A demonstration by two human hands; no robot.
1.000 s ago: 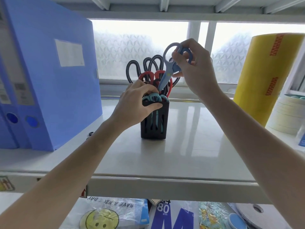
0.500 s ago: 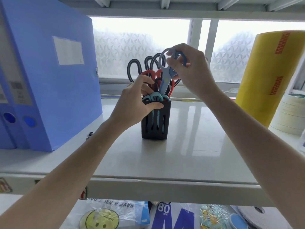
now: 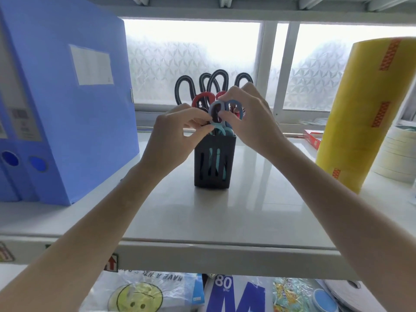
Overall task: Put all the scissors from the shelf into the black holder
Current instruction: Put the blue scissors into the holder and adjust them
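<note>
The right hand (image 3: 254,122) pinched the blue-handled scissors (image 3: 225,110) standing in the black holder (image 3: 213,162) on the shelf (image 3: 202,212); the left hand (image 3: 175,134) gripped a teal handle (image 3: 217,127). Four black loops (image 3: 215,84) and two red (image 3: 202,99) rose behind.

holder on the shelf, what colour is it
Black holder, slotted sides; the head view shows it.
</note>
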